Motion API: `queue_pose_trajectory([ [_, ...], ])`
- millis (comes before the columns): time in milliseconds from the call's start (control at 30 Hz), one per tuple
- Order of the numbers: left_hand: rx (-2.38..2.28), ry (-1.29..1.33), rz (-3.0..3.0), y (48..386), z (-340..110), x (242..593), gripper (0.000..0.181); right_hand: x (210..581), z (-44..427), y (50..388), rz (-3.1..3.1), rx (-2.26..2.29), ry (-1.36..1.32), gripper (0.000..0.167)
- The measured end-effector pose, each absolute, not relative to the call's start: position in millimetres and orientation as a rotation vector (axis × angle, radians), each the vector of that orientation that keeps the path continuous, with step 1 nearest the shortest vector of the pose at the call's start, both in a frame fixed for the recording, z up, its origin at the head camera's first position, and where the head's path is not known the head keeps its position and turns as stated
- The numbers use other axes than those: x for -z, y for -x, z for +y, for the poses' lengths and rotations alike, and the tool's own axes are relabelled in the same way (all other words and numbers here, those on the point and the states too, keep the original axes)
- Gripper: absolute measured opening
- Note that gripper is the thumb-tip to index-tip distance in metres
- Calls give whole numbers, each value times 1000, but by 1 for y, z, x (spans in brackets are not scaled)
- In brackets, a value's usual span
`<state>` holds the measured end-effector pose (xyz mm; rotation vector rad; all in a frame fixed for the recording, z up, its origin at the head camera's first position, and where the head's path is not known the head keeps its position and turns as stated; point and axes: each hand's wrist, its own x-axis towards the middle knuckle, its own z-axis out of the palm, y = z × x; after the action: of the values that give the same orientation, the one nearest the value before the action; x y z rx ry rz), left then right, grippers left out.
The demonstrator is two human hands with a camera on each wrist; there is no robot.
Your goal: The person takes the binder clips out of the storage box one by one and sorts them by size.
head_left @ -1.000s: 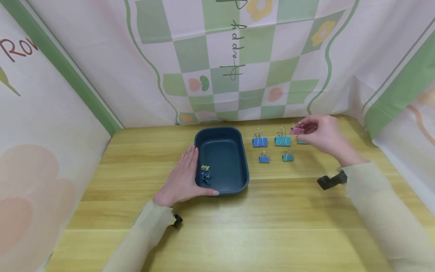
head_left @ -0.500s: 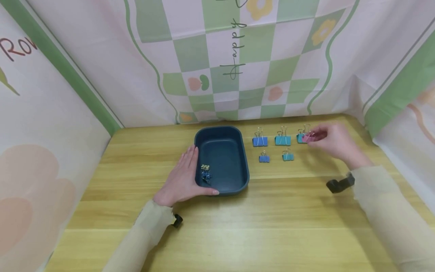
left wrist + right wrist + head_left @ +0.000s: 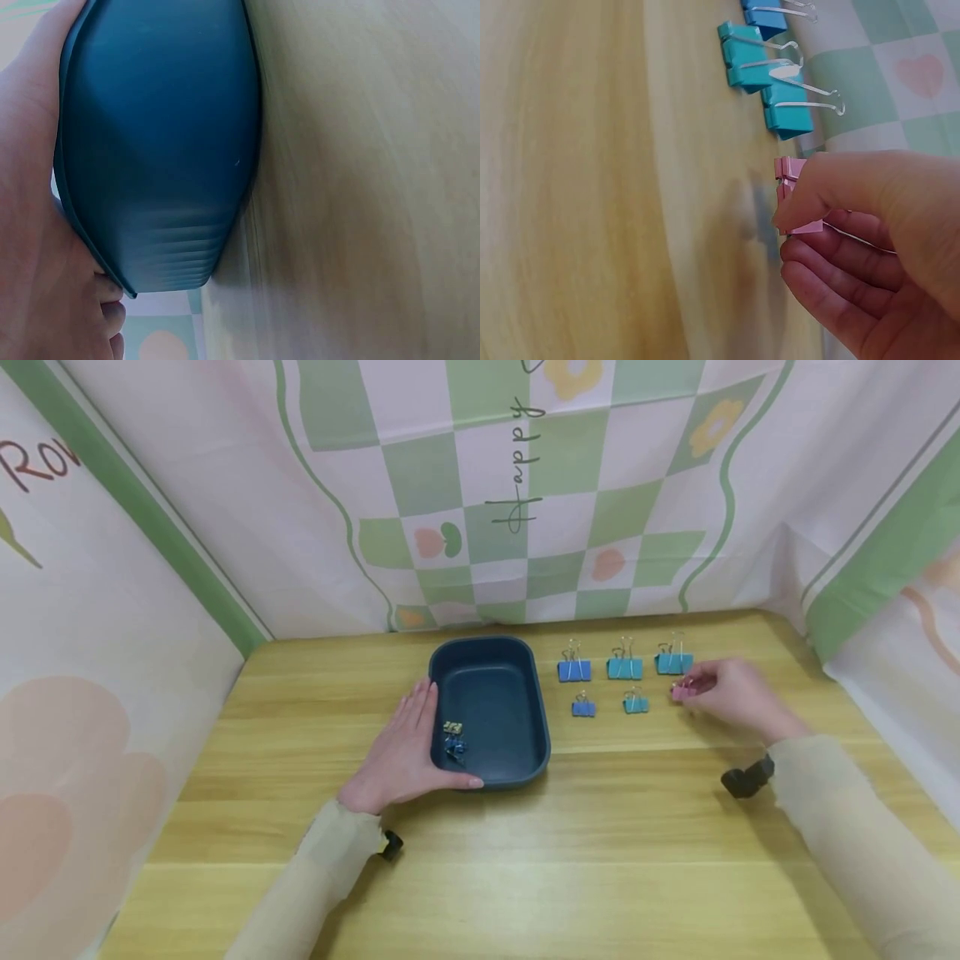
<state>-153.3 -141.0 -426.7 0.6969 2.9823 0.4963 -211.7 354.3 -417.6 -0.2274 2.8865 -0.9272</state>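
Note:
My right hand pinches a small pink binder clip between thumb and fingers, in front of a large teal binder clip. In the right wrist view the pink clip is partly hidden by the thumb. To its left sit a small teal binder clip and a small blue binder clip. Against the left side of a dark blue tray lies my left hand, fingers straight and thumb along the near rim. Inside the tray are a gold clip and some dark blue clips.
Behind the small clips stand another large teal binder clip and a large blue binder clip, handles up. The wooden table ends at a patterned curtain at the back.
My right hand has brought the pink clip from above the back row toward the near row, uncovering the rightmost large teal clip. The left hand and tray stay put.

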Motion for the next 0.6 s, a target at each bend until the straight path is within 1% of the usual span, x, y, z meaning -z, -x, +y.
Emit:
queue_pose_trajectory([
  [200,-501,-688,2980,153,-141,426,150,422,356,212,2910,924,295,34],
  [300,-496,-687,2983,153,-141,426,149,423,358,213,2920,923,312,37],
  [467,-488,-686,2985,154,-141,427,149,424,359,214,2917,921,306,49],
  [600,-482,-686,2978,153,-141,426,150,418,358,211,2886,928,243,66],
])
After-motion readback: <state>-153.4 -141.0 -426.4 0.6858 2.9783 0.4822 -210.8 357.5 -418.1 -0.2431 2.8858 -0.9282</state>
